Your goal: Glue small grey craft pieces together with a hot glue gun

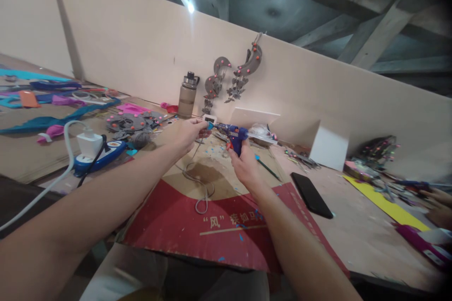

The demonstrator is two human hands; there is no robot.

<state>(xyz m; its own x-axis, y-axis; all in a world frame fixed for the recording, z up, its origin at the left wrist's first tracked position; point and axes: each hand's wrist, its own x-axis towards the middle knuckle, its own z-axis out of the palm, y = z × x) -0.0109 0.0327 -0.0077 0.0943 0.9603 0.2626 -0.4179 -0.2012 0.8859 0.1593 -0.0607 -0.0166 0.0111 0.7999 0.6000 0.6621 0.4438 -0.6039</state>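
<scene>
My right hand (246, 165) is wrapped round the handle of a blue hot glue gun (238, 133), with a finger at its orange trigger. A clear glue stick (262, 138) sticks out of its back end. The nozzle points left, toward my left hand (192, 133), whose fingers pinch a small blue piece (210, 126). Nozzle and blue piece are very close; I cannot tell whether they touch. Both hands are above a red and tan board (169, 216) with blue scraps on it. A thin grey cord (202, 201) lies looped below them.
A bottle (187, 96) stands by the white partition (134, 47), near hanging grey moon shapes (250, 62). At left are a blue power strip (100, 157) and grey pieces with pink dots (129, 123). A phone (311, 195) and pencil (269, 169) lie right; another person's hand (439, 197) works far right.
</scene>
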